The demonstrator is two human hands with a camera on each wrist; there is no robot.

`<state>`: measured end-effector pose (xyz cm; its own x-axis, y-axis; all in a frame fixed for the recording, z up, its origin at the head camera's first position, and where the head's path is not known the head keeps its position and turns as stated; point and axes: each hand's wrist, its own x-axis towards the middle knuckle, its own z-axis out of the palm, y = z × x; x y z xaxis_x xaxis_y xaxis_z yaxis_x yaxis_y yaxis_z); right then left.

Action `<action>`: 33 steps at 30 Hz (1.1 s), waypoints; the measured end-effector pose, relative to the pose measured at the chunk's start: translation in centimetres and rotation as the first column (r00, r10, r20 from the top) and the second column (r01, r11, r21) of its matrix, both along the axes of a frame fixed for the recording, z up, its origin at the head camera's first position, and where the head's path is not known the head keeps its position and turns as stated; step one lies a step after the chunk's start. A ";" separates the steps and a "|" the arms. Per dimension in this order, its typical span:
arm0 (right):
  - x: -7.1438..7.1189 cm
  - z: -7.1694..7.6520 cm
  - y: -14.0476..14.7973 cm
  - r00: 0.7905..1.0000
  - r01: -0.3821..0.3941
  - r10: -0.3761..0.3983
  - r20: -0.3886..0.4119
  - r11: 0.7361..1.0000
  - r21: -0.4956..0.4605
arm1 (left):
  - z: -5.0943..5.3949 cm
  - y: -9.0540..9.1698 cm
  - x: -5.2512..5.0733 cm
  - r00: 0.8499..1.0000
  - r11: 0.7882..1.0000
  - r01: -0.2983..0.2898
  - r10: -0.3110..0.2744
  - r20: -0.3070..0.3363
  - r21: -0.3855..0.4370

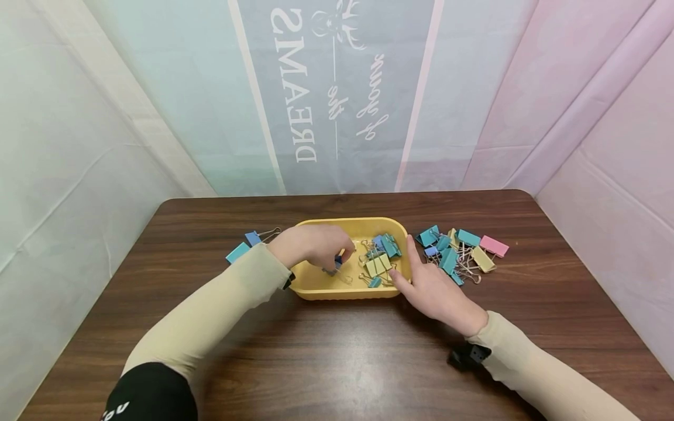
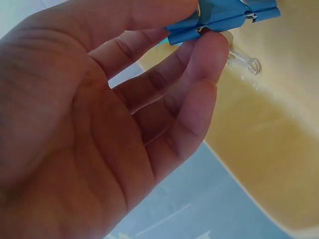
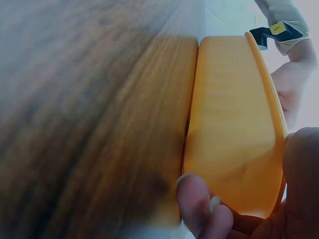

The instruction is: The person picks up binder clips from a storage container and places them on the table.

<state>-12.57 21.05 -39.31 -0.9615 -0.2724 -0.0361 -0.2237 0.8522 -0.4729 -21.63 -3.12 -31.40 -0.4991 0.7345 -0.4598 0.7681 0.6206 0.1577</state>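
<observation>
A yellow tray (image 1: pixel 347 294) on the table holds several binder clips: a pale yellow one (image 1: pixel 378 265), teal ones and blue ones. My left hand (image 1: pixel 316 245) reaches into its left part, pinching a blue clip (image 1: pixel 337 263). From the left wrist view, thumb and fingertips of the left hand (image 2: pixel 124 99) hold the blue clip (image 2: pixel 224 17). At the tray's right end, my right hand (image 1: pixel 434 289) grips the rim. In the right wrist view, the right hand (image 3: pixel 239 214) has fingers against the outside of the tray (image 3: pixel 234 119).
Right of the tray lies a pile of teal, blue, pale yellow and pink clips (image 1: pixel 494 246). To its left, beside my left forearm, are a teal clip (image 1: pixel 237 252) and a blue clip (image 1: pixel 253 238). The dark wooden table (image 1: pixel 342 362) meets a printed curtain (image 1: pixel 358 99) behind.
</observation>
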 end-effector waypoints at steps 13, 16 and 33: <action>-0.1 -0.1 -0.1 1.000 -0.001 0.001 0.004 1.000 -0.003 | 3.1 -5.3 -0.1 0.997 0.968 -0.055 0.067 -0.041 0.246; -0.1 -0.1 -0.1 1.000 0.001 -0.001 0.002 1.000 -0.001 | 3.6 -7.5 -0.1 0.993 0.952 -0.092 0.111 -0.049 0.293; 0.0 0.1 -0.1 1.000 0.002 -0.002 0.016 1.000 -0.002 | 1.1 -15.6 -0.6 0.944 0.921 -0.323 0.330 0.004 0.219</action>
<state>-12.56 20.98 -39.25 -0.9615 -0.2702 -0.0508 -0.2141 0.8519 -0.4780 -22.19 -18.68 -30.31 -0.7398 0.6072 -0.2900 0.5354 0.7922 0.2927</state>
